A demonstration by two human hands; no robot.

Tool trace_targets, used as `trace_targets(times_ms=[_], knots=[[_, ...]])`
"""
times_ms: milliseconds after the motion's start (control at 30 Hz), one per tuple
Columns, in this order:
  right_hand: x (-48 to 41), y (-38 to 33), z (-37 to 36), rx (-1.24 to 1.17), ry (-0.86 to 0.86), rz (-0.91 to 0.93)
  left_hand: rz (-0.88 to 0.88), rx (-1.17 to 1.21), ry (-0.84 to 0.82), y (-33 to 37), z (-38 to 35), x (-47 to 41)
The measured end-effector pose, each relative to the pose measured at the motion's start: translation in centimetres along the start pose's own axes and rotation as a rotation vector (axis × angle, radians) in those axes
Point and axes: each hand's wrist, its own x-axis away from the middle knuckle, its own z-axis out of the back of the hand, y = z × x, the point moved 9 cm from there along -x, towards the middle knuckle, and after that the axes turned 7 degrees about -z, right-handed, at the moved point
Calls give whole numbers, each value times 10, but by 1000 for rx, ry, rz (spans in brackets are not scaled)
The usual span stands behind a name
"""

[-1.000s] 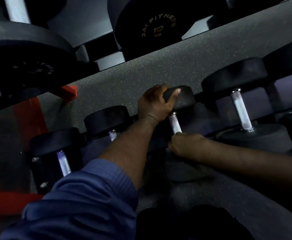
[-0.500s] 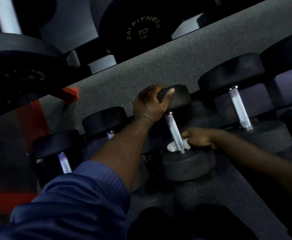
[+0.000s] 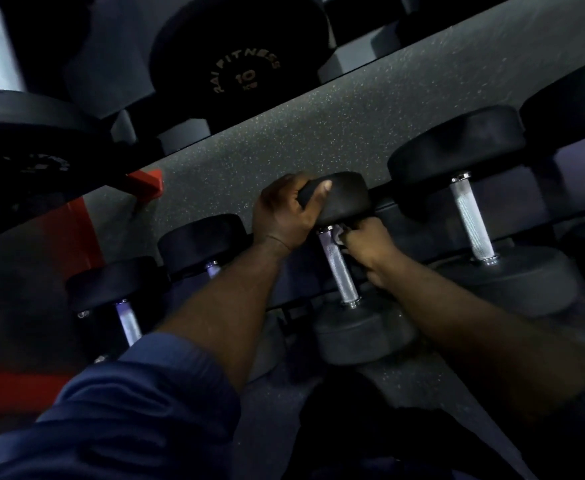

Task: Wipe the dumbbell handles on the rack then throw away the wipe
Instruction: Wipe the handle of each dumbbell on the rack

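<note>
A black dumbbell with a knurled steel handle (image 3: pixel 339 268) lies across the lower rack at centre. My left hand (image 3: pixel 284 214) grips its far black head (image 3: pixel 344 199), thumb over the top. My right hand (image 3: pixel 369 245) pinches a small white wipe (image 3: pixel 339 235) against the top end of that handle, just below the far head. Only a scrap of the wipe shows between my fingers. The near head (image 3: pixel 357 332) sits low in the rack.
More black dumbbells flank it: a bigger one to the right with a steel handle (image 3: pixel 471 221), two smaller ones to the left (image 3: pixel 128 320). An upper shelf holds a 10 kg dumbbell (image 3: pixel 246 76). A red rack frame (image 3: pixel 147 183) stands at left. Speckled grey flooring (image 3: pixel 319 133) lies behind.
My right hand slid the wipe from the bottom of the handle, near the lower head, up to its top end. My left hand kept its grip on the far head.
</note>
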Motion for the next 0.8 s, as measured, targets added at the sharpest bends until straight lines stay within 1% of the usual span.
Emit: trace_targets(times_ms=[33, 100, 233, 300, 333, 433, 467, 500, 600, 633, 800], knots=[[2, 0, -10, -55, -26, -16, -4, 1, 4, 1, 1, 0], [15, -5, -15, -69, -55, -25, 0, -2, -3, -3, 0, 0], [14, -3, -22, -154, -188, -121, 15, -4, -27, -5, -3, 1], [15, -7, -28, -192, -217, -152, 19, -12, -42, -5, -4, -1], [15, -8, -29, -217, -200, -156, 17, -14, -50, -5, -4, -1], [21, -8, -13, -208, -55, -71, 14, -10, -86, -6, -5, -2], [26, -5, -6, -225, -39, -76, 14, -17, -90, -6, -4, -2], [32, -2, 0, -259, -56, -89, 7, -23, -97, -4, -3, -2], [51, -7, 16, -343, -243, -72, -16, -58, -169, 3, -4, -6], [55, -12, 23, -356, -268, -57, -19, -78, -199, 5, -5, -8], [72, -18, 52, -438, -278, -25, -104, -171, -316, 28, -8, -18]])
